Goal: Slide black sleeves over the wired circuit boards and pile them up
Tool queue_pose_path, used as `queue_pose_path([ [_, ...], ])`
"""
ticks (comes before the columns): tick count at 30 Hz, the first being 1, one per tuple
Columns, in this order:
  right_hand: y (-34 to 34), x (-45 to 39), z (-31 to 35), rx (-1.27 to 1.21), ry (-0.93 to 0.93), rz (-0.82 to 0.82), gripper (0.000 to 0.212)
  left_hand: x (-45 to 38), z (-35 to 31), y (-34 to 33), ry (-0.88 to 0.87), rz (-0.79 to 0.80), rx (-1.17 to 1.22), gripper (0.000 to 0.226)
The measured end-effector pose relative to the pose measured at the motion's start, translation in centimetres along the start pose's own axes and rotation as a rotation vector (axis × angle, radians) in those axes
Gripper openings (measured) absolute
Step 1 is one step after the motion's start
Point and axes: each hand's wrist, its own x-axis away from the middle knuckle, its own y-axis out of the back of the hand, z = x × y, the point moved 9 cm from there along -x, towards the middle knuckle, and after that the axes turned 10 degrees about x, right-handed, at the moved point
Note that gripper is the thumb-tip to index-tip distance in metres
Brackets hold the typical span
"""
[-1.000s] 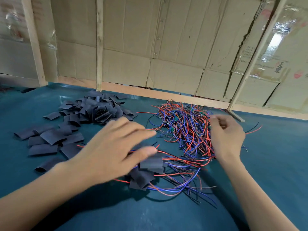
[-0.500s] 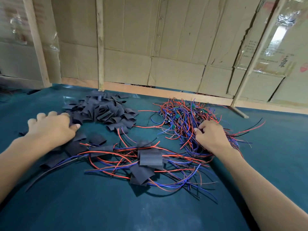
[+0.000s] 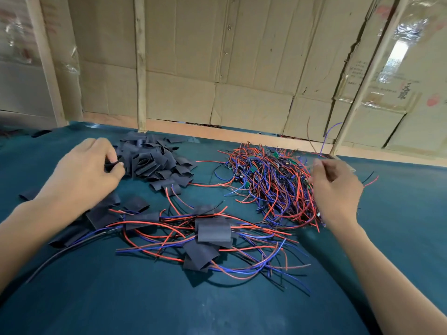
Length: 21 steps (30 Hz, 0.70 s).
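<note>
Nearest on the teal surface lies the pile of sleeved boards, red and blue leads splaying out. Further back, the left hand pinches one black sleeve at the edge of the loose sleeve heap. The right hand has its fingers curled over the tangle of wired circuit boards, apparently pinching a wire. Pulling one board free could likely drag knotted neighbours along, or snag leads and scatter the heap.
</note>
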Motion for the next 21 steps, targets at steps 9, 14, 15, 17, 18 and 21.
queue_pose_path([
  [9, -0.9, 1.4, 5.7, -1.070, -0.211, 0.274, 0.015, 2.5, -7.0, 0.2, -0.177, 0.031, 0.344, 0.024],
  [14, -1.8, 3.2, 8.5, -1.028, -0.184, 0.443, 0.013, 2.6, -7.1, -1.7, -0.236, 0.201, 0.047, 0.019],
  [15, -1.9, 3.5, 8.9, -1.007, -0.162, 0.473, 0.012, 2.6, -6.8, -2.1, -0.237, 0.228, 0.024, 0.024],
  [17, -1.8, 4.0, 10.0, -1.025, -0.096, 0.524, 0.009, 2.5, -5.9, -2.9, -0.226, 0.272, -0.076, 0.035],
  [18, -1.6, 4.1, 10.7, -1.042, -0.050, 0.535, 0.010, 2.4, -4.9, -3.4, -0.184, 0.294, -0.125, 0.041],
  [21, -0.7, 4.4, 12.4, -1.013, 0.126, 0.498, 0.026, 2.3, -1.5, -5.1, -0.005, 0.416, -0.139, 0.057],
])
